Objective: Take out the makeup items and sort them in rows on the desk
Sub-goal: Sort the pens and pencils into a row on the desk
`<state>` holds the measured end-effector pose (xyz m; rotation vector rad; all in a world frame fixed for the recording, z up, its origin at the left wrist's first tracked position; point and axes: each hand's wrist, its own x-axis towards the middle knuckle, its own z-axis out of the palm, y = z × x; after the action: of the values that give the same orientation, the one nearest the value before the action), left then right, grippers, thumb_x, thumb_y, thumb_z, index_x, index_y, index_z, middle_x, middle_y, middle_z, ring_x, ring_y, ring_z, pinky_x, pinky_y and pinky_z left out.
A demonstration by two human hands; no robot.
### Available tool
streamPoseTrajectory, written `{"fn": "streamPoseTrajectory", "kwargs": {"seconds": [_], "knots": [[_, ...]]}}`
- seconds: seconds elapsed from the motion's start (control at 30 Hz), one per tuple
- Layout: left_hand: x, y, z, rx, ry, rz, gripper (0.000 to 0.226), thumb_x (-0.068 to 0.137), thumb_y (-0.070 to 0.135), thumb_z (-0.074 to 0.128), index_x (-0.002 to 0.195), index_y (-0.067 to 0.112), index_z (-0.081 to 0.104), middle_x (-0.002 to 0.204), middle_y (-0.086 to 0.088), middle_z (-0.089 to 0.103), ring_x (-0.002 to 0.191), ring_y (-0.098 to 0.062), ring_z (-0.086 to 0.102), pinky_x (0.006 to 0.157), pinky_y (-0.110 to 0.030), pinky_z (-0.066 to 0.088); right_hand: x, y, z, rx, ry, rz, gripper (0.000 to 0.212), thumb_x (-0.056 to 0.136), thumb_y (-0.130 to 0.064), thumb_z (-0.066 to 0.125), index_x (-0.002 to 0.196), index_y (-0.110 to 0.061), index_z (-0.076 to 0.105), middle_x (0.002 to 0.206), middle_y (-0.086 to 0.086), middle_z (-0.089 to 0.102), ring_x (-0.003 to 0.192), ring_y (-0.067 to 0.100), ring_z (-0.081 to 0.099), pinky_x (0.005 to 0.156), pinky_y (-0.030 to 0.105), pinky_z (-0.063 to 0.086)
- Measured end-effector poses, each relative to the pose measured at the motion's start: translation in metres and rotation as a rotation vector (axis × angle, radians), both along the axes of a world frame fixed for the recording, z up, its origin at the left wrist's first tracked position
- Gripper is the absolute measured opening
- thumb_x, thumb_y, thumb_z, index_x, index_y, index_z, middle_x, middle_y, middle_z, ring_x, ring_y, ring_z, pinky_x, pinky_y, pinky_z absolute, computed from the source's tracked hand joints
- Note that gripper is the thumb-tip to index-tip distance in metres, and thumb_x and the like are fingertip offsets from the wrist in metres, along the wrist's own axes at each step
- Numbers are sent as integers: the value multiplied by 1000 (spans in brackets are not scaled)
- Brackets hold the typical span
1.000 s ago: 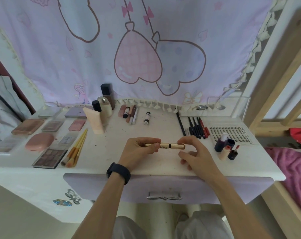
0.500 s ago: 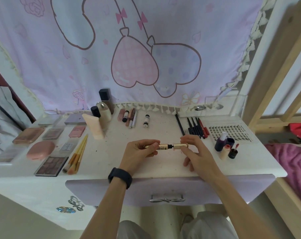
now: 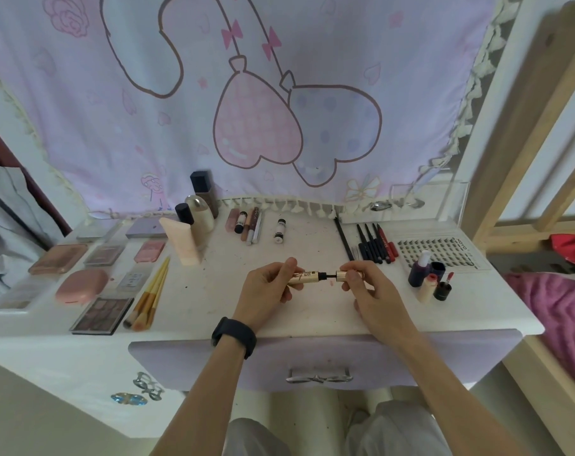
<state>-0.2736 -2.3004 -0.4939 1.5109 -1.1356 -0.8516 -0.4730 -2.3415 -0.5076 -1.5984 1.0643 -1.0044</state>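
Desk (image 3: 213,291): white top, near edge runs just under both wrists. Bare stretch mid-desk, bounded left by brushes (image 3: 149,292), right by small bottles (image 3: 419,274), far by pencil row (image 3: 375,246). Left hand (image 3: 263,291) grips gold mascara tube (image 3: 307,277). Right hand (image 3: 371,291) pinches cap (image 3: 342,275). Black stem shows between. Tube level over bare stretch.

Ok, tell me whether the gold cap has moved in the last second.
Yes. The cap, pinched by the right hand, has slid right, away from the tube, toward the purple bottle; a black stem shows between.
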Motion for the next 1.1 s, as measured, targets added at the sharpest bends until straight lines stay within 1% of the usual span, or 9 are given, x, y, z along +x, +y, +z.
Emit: {"fn": "streamPoseTrajectory", "kwargs": {"seconds": [0.07, 0.13, 0.3, 0.43, 0.47, 0.57, 0.77, 0.93, 1.1], "knots": [[-3, 0, 4, 38, -55, 2, 47, 102, 44, 45, 90, 11, 75, 59, 4, 61, 50, -5, 47, 53, -14, 40, 0, 3, 2, -10, 8, 1, 17, 105, -25, 48, 108, -32, 62, 84, -18, 67, 53, 1, 49, 59, 26, 38], [-4, 1, 10, 81, -26, 2, 51, 102, 49, 42, 90, 10, 74, 54, 7, 52, 47, -5, 41, 50, -14, 35, -1, 6, 7, -37, 23, 12, 17, 105, -26, 48, 108, -35, 62, 82, -19, 67, 50, 7, 40, 53, 27, 37], [4, 17, 22, 170, 211, -212, 43, 92, 51, 55, 106, 15, 74, 66, 4, 52, 55, -9, 40, 57, -21, 37, -9, 10, 31, -101, 52, 31, 16, 105, -24, 48, 110, -31, 61, 77, -21, 66, 54, 12, 40, 50, 22, 37], [17, 30, 36, 175, 22, -362, 43, 85, 51, 60, 109, 18, 74, 70, 7, 58, 64, -10, 45, 65, -22, 42, -16, 13, 50, -122, 122, 81, 17, 104, -25, 50, 104, -36, 64, 85, -17, 68, 56, 12, 44, 52, 25, 41], [20, 32, 40, 173, 28, -381, 43, 86, 50, 59, 108, 16, 74, 71, 5, 58, 65, -10, 45, 66, -22, 42, -18, 14, 55, -131, 144, 96, 17, 104, -26, 51, 103, -37, 64, 85, -16, 69, 56, 12, 45, 53, 25, 41], [25, 39, 50, 177, 120, -397, 47, 87, 48, 58, 110, 9, 73, 71, 3, 58, 64, -8, 47, 68, -22, 42, -20, 19, 72, -184, 191, 135, 16, 103, -28, 52, 103, -39, 64, 87, -15, 68, 60, 9, 47, 56, 23, 44], [29, 46, 58, 195, 141, -414, 42, 90, 45, 56, 108, 12, 75, 74, 0, 56, 69, -11, 46, 70, -25, 41, -20, 28, 87, -288, 234, 132, 16, 102, -27, 54, 102, -38, 64, 89, -23, 68, 71, 12, 55, 64, 24, 46], [29, 47, 60, 207, 177, -384, 41, 88, 45, 57, 104, 13, 76, 72, 1, 54, 69, -13, 45, 72, -27, 40, -21, 33, 92, -430, 269, 104, 18, 101, -19, 56, 104, -35, 62, 87, -38, 63, 75, 7, 54, 66, 12, 42], [24, 45, 61, 213, 244, -371, 44, 88, 44, 56, 105, 8, 74, 67, 1, 49, 65, -12, 44, 68, -26, 39, -25, 34, 93, -478, 261, 78, 20, 99, -14, 60, 104, -33, 65, 85, -23, 66, 76, 13, 56, 66, 11, 42]]}}
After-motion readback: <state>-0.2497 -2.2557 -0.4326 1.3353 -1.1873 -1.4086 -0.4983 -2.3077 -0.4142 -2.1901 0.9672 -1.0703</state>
